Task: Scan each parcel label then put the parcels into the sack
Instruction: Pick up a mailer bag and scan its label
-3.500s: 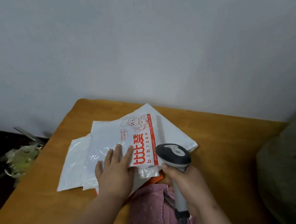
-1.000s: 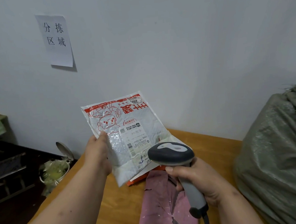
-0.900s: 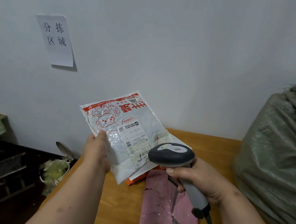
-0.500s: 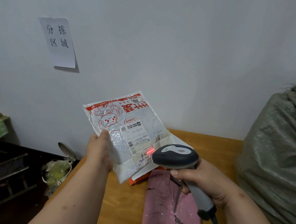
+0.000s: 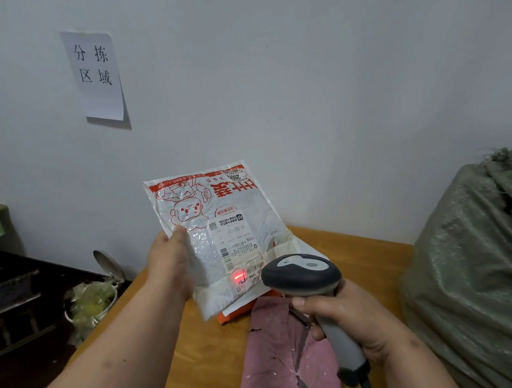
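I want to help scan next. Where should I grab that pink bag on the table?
Probably pinch the flat pink plastic mailer bag at its free left edge, coming from the left. It lies flat on the wooden table, and the right hand with the grey handheld scanner hovers over its right side.

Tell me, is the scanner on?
On. The scanner in the right hand casts a red glow on the parcel label.

- The left hand point(image 5: 169, 261) grips a white parcel point(image 5: 221, 237) upright above the table point(image 5: 201, 355).
- The right hand point(image 5: 351, 319) holds a scanner point(image 5: 303, 278) just beside the parcel, its red light on the label point(image 5: 238, 248).
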Demonstrator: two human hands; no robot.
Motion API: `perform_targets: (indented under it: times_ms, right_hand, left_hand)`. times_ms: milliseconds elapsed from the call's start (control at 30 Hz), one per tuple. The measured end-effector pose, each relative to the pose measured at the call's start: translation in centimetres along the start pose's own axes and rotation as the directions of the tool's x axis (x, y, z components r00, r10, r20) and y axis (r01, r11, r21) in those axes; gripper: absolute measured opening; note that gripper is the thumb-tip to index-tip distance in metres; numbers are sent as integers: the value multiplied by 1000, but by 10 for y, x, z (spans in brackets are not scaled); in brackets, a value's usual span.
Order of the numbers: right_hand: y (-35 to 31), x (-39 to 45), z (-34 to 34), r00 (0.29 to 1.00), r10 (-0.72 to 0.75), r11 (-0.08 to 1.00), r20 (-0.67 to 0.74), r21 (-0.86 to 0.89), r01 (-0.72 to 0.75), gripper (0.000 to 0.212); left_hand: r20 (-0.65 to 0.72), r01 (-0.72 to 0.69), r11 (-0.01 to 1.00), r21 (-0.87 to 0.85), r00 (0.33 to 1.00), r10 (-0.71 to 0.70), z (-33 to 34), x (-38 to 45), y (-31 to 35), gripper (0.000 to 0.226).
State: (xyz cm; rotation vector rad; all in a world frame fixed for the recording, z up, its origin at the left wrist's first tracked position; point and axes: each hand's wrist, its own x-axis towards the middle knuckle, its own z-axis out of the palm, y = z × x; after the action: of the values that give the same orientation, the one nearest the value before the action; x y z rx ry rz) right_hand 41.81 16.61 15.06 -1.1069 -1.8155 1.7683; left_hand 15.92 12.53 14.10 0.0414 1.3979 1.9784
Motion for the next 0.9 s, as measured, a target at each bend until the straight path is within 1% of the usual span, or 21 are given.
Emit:
perform_targets:
  times_ms: [133,233,300,367,467,533,600,700,767,800,867,900]
  right_hand:
    - [1,-3,-3,1000,7,1000,-4,-1,-7,25]
    - [2,-7,-5,1000,18,999,-22,35,-17,16]
    - [3,-11,-11,997,17,997,-79,76,-11,9]
    - [5,-15,-21,984,10,987,-175,160,18,11]
    - [6,-26,-40,955,-10,954,-298,284,99,22]
    - [5,-36,-57,929,-46,924,-368,337,179,25]
    - [3,-49,-76,898,-102,885,-428,373,278,28]
    - [0,-71,-108,857,-160,824,-490,412,390,41]
    - [0,-87,-135,819,-194,803,-540,392,449,33]
    - [-1,-96,-150,798,-208,797,-566,375,473,28]
    - [-2,-116,-184,749,-224,779,-624,347,523,22]
    - [-2,-126,-204,726,-235,763,-647,340,550,22]
  left_hand:
    - [8,14,1000,23,1000,-14,0,2,-4,9]
    - [24,29,999,24,999,-30,5,2,-4,12]
    - [45,40,999,0,998,-40,16,0,-1,10]
    - [81,62,997,-40,995,-58,35,-8,3,13]
    - [150,96,990,-99,985,-81,72,-27,5,22]
    - [217,110,987,-117,973,-83,100,-46,0,28]
    - [278,127,983,-131,957,-87,130,-69,-9,25]
    - [367,146,983,-108,925,-97,173,-107,-27,24]
    - [436,135,988,-81,896,-86,205,-133,-41,25]
    - [469,117,991,-70,880,-71,223,-147,-48,21]
    - [517,80,995,-55,855,-40,263,-178,-60,4]
    - [556,65,997,-53,831,-24,284,-193,-67,2]
